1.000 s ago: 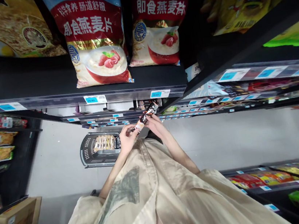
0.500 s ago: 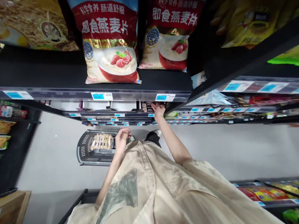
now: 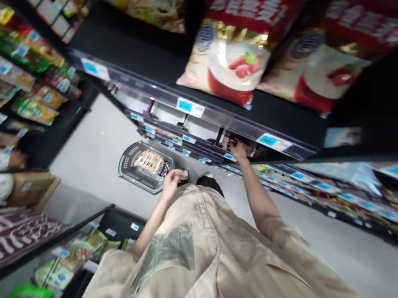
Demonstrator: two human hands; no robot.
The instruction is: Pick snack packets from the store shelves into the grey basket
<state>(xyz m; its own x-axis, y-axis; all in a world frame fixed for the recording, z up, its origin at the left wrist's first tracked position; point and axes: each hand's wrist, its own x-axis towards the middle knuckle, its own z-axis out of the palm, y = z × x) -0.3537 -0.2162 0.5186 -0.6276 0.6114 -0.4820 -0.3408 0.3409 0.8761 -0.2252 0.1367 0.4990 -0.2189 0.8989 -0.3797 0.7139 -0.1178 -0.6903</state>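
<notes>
My right hand [image 3: 238, 149] reaches up into the dark shelf level just below the big oat bags [image 3: 235, 49]. Its fingers are among small packets there and are partly hidden, so its grip is unclear. My left hand [image 3: 172, 179] hangs in front of my beige shirt with the fingers curled in and nothing visible in them. It is just to the right of a grey shopping basket [image 3: 129, 159] on the floor, which holds a row of several wrapped bars [image 3: 149, 161].
Black shelves with blue price tags [image 3: 185, 106] run along the right. More shelves with snack packets [image 3: 32, 105] stand at the left, and a cardboard box [image 3: 28, 188] sits on the pale floor. The picture is tilted and blurred.
A second ago both hands held a wrapped bar. My right hand then went up to the shelf and stays there, and my left hand dropped. The view has swung and tilted left.
</notes>
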